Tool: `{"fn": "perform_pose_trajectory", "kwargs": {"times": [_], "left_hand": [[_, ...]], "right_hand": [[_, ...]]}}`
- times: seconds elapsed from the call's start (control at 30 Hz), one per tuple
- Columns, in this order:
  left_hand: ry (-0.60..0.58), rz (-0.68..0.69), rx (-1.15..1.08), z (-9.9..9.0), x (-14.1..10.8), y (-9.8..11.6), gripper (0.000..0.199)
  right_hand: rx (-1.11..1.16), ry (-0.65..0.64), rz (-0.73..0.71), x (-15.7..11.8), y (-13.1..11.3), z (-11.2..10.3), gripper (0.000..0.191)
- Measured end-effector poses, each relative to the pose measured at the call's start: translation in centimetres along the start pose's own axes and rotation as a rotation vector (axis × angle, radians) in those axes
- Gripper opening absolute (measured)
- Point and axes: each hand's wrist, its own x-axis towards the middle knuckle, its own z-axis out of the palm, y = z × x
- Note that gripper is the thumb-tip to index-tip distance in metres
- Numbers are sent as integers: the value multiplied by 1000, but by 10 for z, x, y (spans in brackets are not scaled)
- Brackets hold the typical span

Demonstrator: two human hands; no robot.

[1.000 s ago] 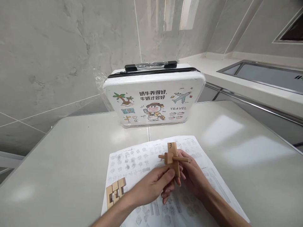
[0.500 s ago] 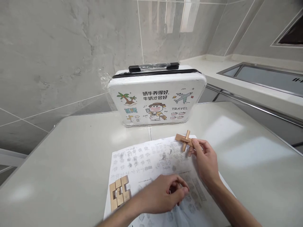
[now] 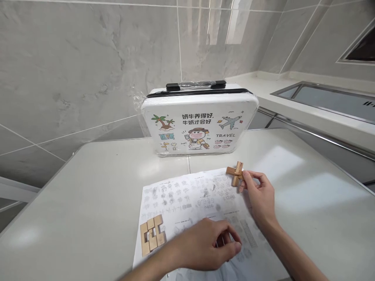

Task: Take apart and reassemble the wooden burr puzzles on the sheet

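Between the thumb and fingers of my right hand is a small wooden interlocking puzzle, its pieces crossing each other. It is held at its right end, over the top right corner of a printed paper sheet. My left hand hovers over the lower part of the sheet, fingers loosely curled and a little apart, with nothing visible in them. Flat wooden puzzle pieces lie grouped on the left side of the paper, beside my left forearm.
A white suitcase with cartoon prints and plastic wrap stands at the back of the pale table. Grey tiled wall rises behind it. To the right is a counter with a sunken, dark-framed panel.
The wooden puzzle has turned in my right hand and shows a broader upright piece. My left hand has loosened slightly. The whole view has shifted a little.
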Motion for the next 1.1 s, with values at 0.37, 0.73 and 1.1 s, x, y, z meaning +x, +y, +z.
{"fn": "perform_pose_trajectory", "kwargs": {"times": [0.37, 0.73, 1.1], "left_hand": [[62, 37, 139, -10, -18, 13, 29], [749, 80, 560, -48, -102, -68, 36], [874, 7, 727, -14, -134, -133, 81]], "right_hand": [[-80, 104, -92, 1, 5, -4, 47], [-174, -77, -591, -36, -16, -2, 23], [-273, -750, -637, -77, -5, 4, 22]]}}
